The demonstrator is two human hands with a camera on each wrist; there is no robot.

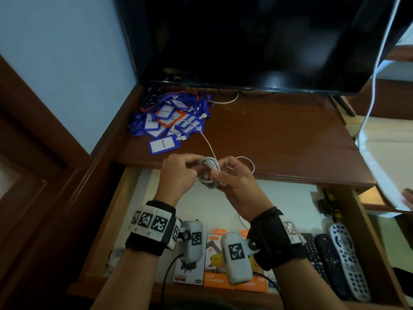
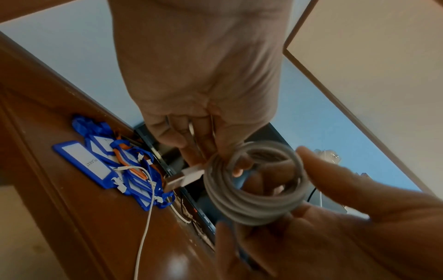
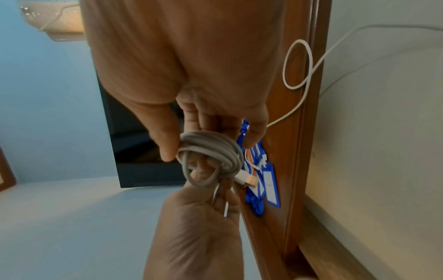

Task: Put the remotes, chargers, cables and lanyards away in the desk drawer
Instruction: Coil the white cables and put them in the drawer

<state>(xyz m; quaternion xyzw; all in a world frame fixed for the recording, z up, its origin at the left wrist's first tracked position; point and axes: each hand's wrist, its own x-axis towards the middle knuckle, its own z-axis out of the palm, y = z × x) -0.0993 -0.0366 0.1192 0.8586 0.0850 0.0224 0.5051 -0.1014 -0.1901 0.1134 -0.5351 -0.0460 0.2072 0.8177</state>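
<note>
Both hands hold a coiled grey-white cable (image 1: 207, 173) (image 2: 251, 210) (image 3: 210, 149) above the desk's front edge, over the open drawer (image 1: 105, 220). My left hand (image 1: 182, 171) (image 2: 203, 85) (image 3: 199, 227) pinches the end with the USB plug (image 2: 187, 176) (image 3: 246, 180). My right hand (image 1: 232, 182) (image 2: 335, 208) (image 3: 191, 79) grips the coil with its fingers through the ring. A thin white strand (image 1: 207, 142) runs back onto the pile of blue and orange lanyards (image 1: 172, 121) (image 2: 107, 166) (image 3: 261, 189) on the desk. Remotes (image 1: 348, 260) and boxed chargers (image 1: 216, 269) lie in the drawer.
A dark TV (image 1: 245, 41) stands at the back of the brown desk (image 1: 279, 135). A white sheet (image 1: 384, 153) overhangs the desk's right end. Another coiled cable (image 1: 116, 258) lies in the drawer's front left corner. The drawer's white bottom (image 1: 279, 198) shows in the middle.
</note>
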